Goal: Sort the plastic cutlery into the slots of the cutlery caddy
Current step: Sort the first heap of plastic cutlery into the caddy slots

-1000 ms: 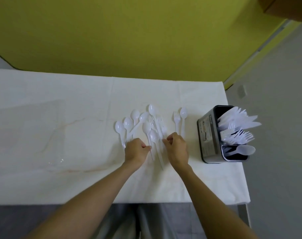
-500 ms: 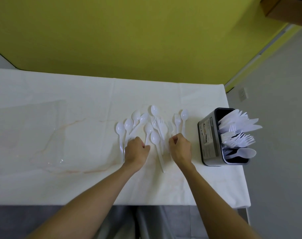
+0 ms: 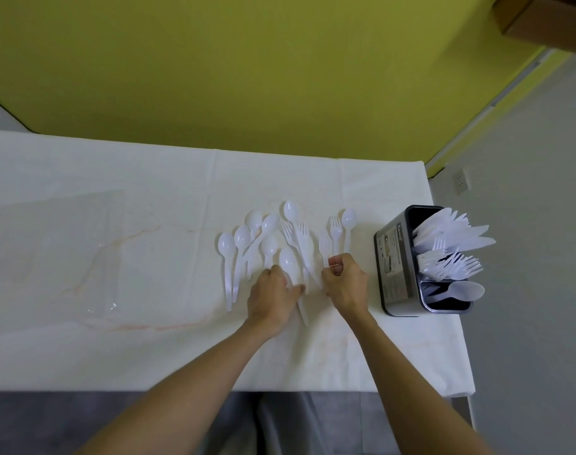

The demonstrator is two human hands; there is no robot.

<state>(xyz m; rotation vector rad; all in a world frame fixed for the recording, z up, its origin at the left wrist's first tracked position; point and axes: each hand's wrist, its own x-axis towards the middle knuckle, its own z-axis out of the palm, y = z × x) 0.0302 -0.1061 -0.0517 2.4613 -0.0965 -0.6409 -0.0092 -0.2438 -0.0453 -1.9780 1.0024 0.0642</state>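
Observation:
Several white plastic spoons (image 3: 227, 246) and forks (image 3: 335, 226) lie spread on the white table. My left hand (image 3: 272, 295) rests on the handle of a spoon (image 3: 287, 260), fingers pressing it down. My right hand (image 3: 345, 281) pinches the handle of a white fork (image 3: 324, 243) whose tines point away from me. The grey cutlery caddy (image 3: 395, 267) stands to the right, with knives (image 3: 457, 229) in its far slot, forks (image 3: 451, 262) in the middle one and a spoon (image 3: 462, 290) in the near one.
The white cloth-covered table (image 3: 116, 257) ends just right of the caddy and near my body. A yellow wall rises behind it. A cardboard box (image 3: 549, 21) hangs in the top right corner. Grey floor lies to the right.
My right hand has shifted right from the middle pile and closed on a fork's handle. My left hand slid slightly right onto the near spoon's handle.

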